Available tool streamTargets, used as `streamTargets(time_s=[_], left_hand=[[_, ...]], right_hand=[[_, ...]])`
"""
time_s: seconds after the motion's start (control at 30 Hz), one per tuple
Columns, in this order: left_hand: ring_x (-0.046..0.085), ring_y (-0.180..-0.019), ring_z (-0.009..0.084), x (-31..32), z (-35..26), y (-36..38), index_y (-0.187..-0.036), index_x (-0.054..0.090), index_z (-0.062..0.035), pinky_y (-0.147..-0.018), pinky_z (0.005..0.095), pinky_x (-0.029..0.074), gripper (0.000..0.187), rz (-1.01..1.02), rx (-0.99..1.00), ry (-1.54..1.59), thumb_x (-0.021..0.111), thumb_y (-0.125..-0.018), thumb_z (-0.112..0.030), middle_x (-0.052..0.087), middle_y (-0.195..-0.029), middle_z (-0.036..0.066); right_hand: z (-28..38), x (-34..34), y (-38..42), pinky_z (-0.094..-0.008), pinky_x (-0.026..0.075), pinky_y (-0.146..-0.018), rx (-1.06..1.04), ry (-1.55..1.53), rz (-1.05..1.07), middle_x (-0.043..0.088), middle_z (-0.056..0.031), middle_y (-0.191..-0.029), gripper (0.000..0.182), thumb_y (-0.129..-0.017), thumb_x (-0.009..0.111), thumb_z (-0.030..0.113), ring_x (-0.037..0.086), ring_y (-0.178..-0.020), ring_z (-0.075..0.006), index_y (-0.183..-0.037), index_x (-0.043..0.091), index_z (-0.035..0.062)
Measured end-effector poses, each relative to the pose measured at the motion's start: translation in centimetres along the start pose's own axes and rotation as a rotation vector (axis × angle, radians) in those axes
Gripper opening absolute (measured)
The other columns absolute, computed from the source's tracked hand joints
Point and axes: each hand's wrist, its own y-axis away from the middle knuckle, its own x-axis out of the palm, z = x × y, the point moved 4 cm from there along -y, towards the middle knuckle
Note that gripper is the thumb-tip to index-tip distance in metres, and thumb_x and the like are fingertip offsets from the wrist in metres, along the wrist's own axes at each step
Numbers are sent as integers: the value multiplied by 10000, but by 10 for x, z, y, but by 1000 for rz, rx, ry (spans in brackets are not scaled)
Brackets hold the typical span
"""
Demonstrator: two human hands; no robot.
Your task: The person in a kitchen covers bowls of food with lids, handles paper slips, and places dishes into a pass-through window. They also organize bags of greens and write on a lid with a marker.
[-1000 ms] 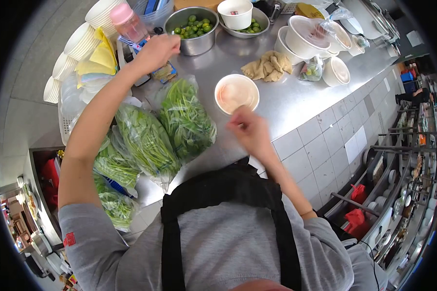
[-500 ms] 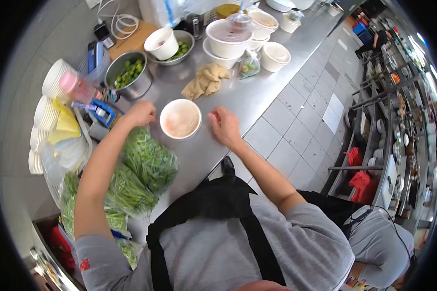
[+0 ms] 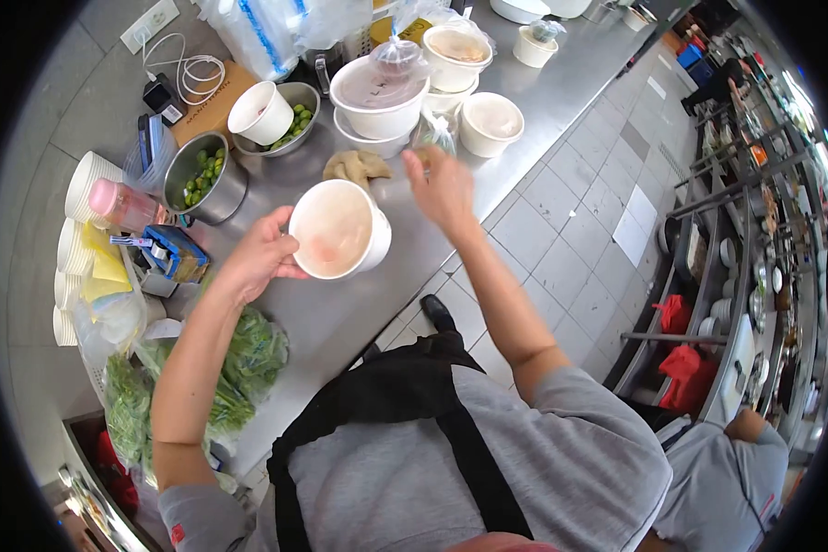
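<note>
While left hand (image 3: pixel 259 256) grips white tub (image 3: pixel 333 224), right hand (image 3: pixel 443 191) near cloth (image 3: pixel 351 167), fingers curled, gap unclear.

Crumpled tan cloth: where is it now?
Head view, upper middle: the crumpled tan cloth lies on the grey metal counter, just beyond the white round bowl in the left hand.

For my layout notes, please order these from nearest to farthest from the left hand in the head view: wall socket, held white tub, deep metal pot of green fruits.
From the left hand:
1. White tub: in its grip, on the right.
2. Deep metal pot: beyond the hand, up left.
3. Wall socket: top left.
</note>
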Motion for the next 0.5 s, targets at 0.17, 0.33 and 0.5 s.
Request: streamTargets(time_s=[0.17,0.33,0.5], left_hand=[[644,-691,161,50,2,-34,-1238,384,-11,-547,247,547,454,-136,37,31,424,-786,1,613,-960,115],[643,-649,173,78,8,-49,-1224,395,9,-531,239,540,437,-347,-19,50,411,-787,2,615,-926,137],[646,-656,188,89,30,-62,-1194,414,22,-536,235,540,394,-502,-18,78,415,-800,-4,613,-909,149]], right_hand=[[-49,12,-55,-419,484,-702,25,291,139,551,-224,-944,666,-717,618,499,599,-829,-366,-1255,400,172],[-67,21,-54,-440,470,-730,-96,62,171,485,-252,-981,594,-674,674,314,547,-848,-416,-1186,415,161],[-100,-1,-35,-430,451,-766,-160,-348,406,507,-228,-944,529,-624,676,185,528,-894,-398,-1088,433,119]])
